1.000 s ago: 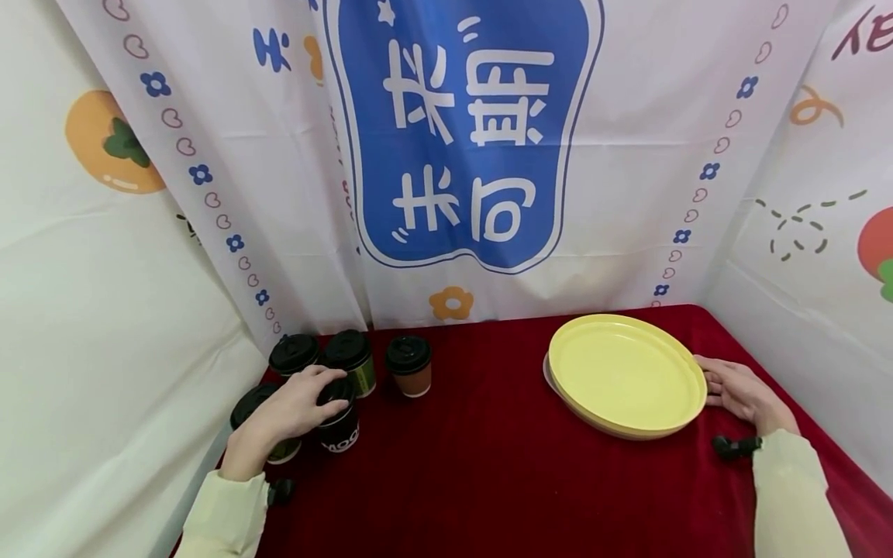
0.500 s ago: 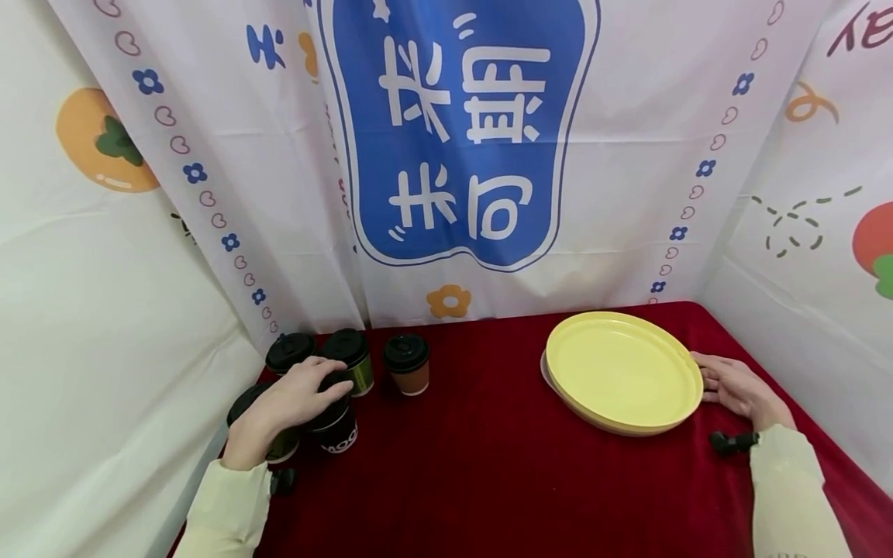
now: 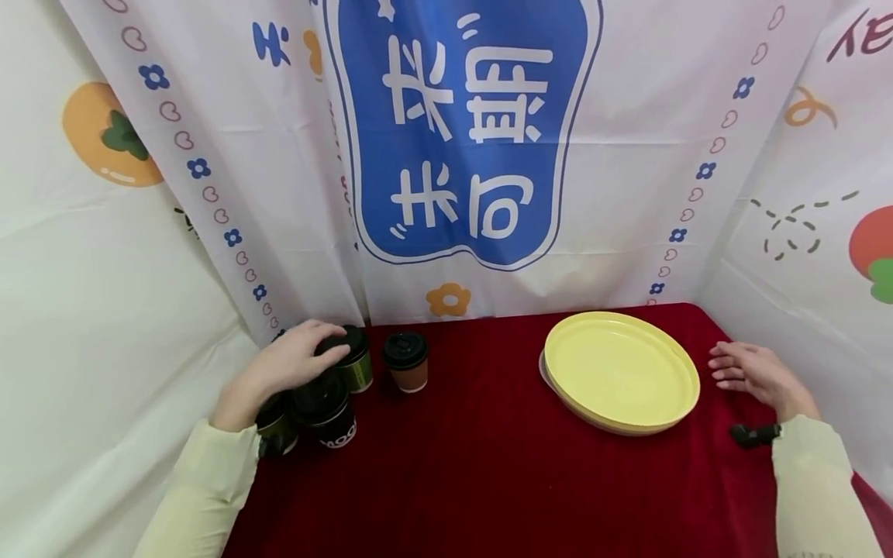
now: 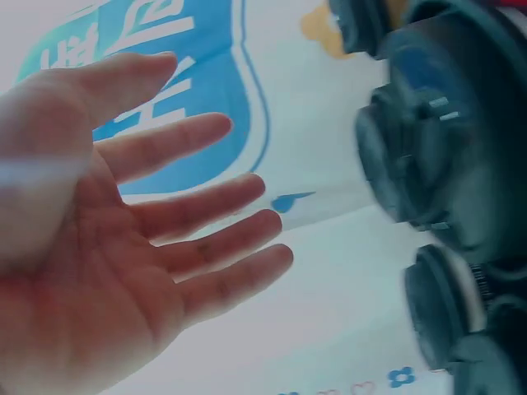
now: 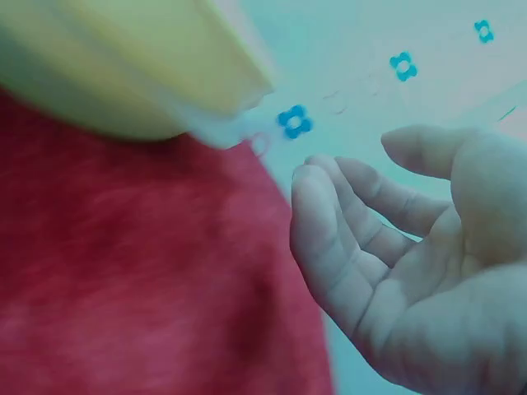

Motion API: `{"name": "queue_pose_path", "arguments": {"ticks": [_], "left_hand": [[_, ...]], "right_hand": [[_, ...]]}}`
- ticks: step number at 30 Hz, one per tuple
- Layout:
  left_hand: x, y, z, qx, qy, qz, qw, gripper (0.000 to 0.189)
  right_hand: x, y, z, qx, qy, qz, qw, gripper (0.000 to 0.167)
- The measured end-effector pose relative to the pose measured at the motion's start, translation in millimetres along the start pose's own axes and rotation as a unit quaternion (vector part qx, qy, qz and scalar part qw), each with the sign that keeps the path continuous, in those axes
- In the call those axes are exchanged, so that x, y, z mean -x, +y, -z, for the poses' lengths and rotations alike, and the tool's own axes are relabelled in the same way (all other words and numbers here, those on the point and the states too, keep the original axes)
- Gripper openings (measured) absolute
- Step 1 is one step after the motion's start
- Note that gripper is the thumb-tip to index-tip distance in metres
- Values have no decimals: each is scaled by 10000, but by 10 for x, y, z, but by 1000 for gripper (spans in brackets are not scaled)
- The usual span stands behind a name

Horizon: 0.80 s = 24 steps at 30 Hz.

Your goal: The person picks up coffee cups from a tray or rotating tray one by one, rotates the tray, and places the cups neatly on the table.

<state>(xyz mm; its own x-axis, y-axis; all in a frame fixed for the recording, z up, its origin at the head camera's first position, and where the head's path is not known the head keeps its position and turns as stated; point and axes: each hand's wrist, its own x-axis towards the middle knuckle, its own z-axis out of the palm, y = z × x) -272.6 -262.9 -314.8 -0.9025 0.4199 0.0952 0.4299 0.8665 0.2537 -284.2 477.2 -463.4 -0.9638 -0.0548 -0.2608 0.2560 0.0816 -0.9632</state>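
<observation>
Over the lidded paper cups at the left, my left hand is raised with fingers spread, holding nothing. In the left wrist view its palm faces the camera, apart from the dark lids. Below it stands a black cup with white lettering. A green cup with a black lid is just behind, and a brown cup stands to its right. More cups are partly hidden by the hand and sleeve. My right hand hovers at the right of the stacked yellow plates, apart from their rim, its fingers loosely bent around nothing.
A dark red cloth covers the table. White printed curtains hang close behind it and along both sides. Beneath the top yellow plate, the edges of other plates stick out a little at the left.
My left hand has risen off the black cup and moved slightly back and left. My right hand has drawn away from the plates' rim toward the right. Cups and plates stay in place.
</observation>
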Motion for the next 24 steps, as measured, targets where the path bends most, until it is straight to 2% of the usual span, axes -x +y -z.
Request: {"name": "queue_pose_path", "arguments": {"ticks": [2, 5, 8, 10, 14, 18, 21, 24], "left_hand": [[-70, 27, 109, 22, 20, -41, 10000, 45], [-195, 53, 274, 4, 27, -115, 9999, 45], [-340, 58, 420, 44, -32, -163, 9999, 45], [-440, 57, 496, 117, -38, -192, 9997, 45], [-628, 28, 585, 239, 17, -125, 9996, 42], [-785, -12, 652, 201, 92, 52, 9997, 42], [-883, -4, 718, 158, 35, 181, 9997, 47], [-986, 45, 799, 107, 4, 237, 9997, 53]], "right_hand": [[32, -131, 34, -32, -8, 125, 9999, 29], [67, -350, 49, 269, 88, 260, 9993, 30], [85, -569, 24, 930, 225, 329, 9949, 29], [80, -706, -1, 1493, 292, 371, 9877, 26], [34, -987, -72, 2640, 204, 374, 9636, 37], [-18, -1297, -199, 3377, 14, 428, 9403, 49], [-60, -1536, -356, 3803, 232, 851, 9206, 53], [-126, -1777, -567, 4271, 652, 1430, 8905, 57]]}}
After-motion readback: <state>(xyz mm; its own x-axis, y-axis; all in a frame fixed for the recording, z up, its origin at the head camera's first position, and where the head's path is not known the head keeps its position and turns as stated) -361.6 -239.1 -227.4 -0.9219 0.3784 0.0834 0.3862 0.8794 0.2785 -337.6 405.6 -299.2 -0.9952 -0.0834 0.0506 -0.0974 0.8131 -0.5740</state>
